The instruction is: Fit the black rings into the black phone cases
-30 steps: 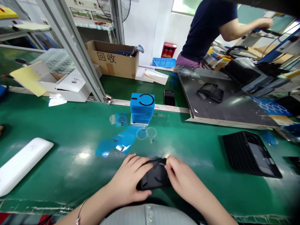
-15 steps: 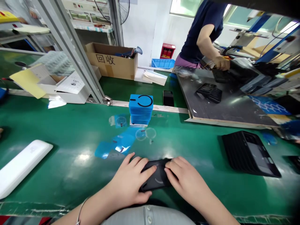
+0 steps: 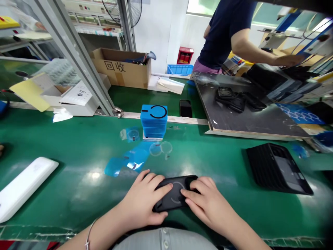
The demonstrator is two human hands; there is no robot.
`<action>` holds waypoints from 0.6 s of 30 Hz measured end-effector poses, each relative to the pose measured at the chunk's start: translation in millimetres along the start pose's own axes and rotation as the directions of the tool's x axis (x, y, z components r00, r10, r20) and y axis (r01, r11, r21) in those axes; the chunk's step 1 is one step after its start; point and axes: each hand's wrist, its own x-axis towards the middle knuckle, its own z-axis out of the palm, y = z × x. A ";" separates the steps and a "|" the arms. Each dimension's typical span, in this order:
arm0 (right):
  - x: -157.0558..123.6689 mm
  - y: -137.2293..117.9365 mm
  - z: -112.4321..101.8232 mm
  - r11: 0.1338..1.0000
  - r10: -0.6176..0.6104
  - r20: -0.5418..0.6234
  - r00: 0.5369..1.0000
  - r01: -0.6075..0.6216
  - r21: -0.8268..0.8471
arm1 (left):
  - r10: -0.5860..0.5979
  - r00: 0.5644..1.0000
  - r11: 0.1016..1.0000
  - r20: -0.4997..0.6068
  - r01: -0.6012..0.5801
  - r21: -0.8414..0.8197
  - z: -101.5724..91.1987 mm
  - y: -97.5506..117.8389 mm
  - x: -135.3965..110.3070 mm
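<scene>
Fingers (image 3: 166,187) of the left hand (image 3: 142,199) and right hand (image 3: 205,205) held a black phone case (image 3: 176,199) flat on the green bench (image 3: 65,149).

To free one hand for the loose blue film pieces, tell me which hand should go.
Left, probably. The left hand lies closer to the loose blue film pieces than the right hand does, its fingertips pointing toward them. The right hand could likely keep the black rectangular phone case steady.

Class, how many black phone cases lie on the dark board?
3 on the dark board: a left black phone case, a middle one, a right one, bunched together, so another may be hidden.
</scene>
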 end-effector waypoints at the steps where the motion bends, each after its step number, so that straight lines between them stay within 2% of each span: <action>1: -1.1 -0.8 0.2 0.999 -0.036 -0.003 0.999 0.036 0.004 | -0.002 1.000 1.000 0.006 0.002 -0.002 -0.7 0.1 0.3; 4: -3.2 -4.8 2.9 0.995 -0.104 0.012 0.994 0.104 0.009 | -0.006 1.000 1.000 0.024 0.007 -0.014 -2.2 0.0 1.0; 15: 1.6 -8.8 10.0 0.997 -0.027 0.041 0.999 0.024 0.069 | -0.012 1.000 0.999 0.025 0.013 -0.041 -1.5 -1.2 -0.7; 18: -0.6 2.8 2.4 0.995 -0.040 -0.023 0.999 0.042 0.089 | 0.000 1.000 0.999 0.020 0.001 -0.043 -1.9 -0.7 -1.6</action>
